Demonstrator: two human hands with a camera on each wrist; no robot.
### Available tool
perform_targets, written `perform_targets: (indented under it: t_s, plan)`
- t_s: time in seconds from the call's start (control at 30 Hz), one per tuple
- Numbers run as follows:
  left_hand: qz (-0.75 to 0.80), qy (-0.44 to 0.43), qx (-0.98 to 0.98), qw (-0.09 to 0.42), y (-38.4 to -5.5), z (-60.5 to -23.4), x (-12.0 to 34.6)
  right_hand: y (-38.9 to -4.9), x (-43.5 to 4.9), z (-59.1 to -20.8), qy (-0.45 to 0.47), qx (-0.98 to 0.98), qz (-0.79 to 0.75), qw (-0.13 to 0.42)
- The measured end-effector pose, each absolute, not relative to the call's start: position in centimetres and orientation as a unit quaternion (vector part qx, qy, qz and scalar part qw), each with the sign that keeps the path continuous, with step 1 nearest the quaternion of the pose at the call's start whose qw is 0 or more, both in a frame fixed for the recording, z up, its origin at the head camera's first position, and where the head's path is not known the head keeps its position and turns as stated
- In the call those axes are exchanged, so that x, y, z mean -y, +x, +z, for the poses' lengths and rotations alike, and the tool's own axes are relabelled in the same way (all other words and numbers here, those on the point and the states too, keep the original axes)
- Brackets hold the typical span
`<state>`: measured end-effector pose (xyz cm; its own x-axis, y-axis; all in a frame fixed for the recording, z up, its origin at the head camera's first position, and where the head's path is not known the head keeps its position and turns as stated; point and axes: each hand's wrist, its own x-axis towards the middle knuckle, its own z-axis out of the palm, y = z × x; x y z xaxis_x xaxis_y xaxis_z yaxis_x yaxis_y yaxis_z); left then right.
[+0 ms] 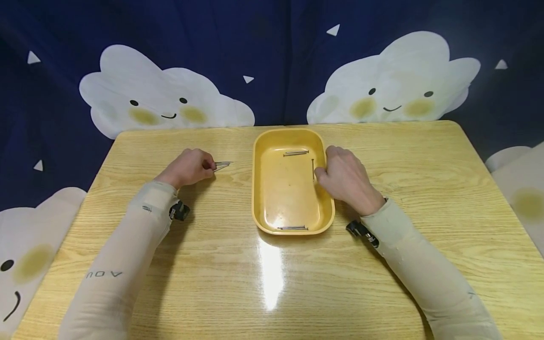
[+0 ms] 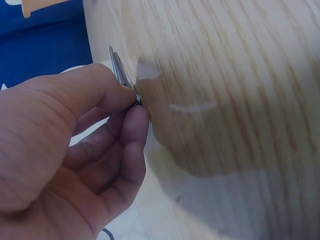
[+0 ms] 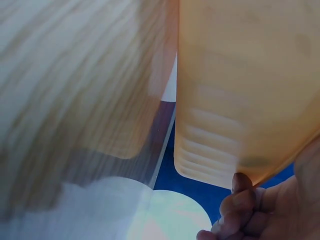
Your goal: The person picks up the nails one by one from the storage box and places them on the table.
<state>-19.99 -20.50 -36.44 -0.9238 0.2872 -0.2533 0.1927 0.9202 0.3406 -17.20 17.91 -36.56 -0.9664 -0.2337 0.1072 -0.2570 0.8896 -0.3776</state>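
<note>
My left hand (image 1: 191, 167) pinches a few thin metal nails (image 1: 222, 165) between thumb and fingertips, low over the table left of a yellow plastic tray (image 1: 256, 198). In the left wrist view the nails (image 2: 117, 65) poke out beyond the thumb, points away from the palm. My right hand (image 1: 346, 177) grips the tray's right rim, thumb over the inside and fingers curled beneath the edge on the outside, as the right wrist view shows. Inside the tray lie a pair of nails (image 1: 296, 153) near the far end, a single nail (image 1: 313, 169) by the right wall, and more nails (image 1: 293, 228) along the near end.
The tray stands on a light wood-grain table (image 1: 221, 283), near its far edge. Behind hangs a dark blue curtain (image 1: 280, 56) printed with white smiling clouds. Both forearms wear pale sleeves, with a small black camera (image 1: 179, 210) strapped at each wrist.
</note>
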Motion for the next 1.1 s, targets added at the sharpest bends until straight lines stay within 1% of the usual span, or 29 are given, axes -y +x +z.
perform_targets:
  t_s: [0.43,0.77,1.1]
  plan:
    - [0.157,0.116,-0.970,0.144,-20.03,-36.56,20.51,-17.35,-18.05,-36.73,0.127,0.972,0.199,0.021]
    - [0.157,0.132,-0.970,0.132,-20.00,-36.50,20.63,-17.43,-18.11,-36.80,0.125,0.971,0.203,0.018]
    - [0.151,0.133,-0.969,0.141,-20.04,-36.31,20.59,-17.52,-18.14,-36.93,0.126,0.972,0.199,0.019]
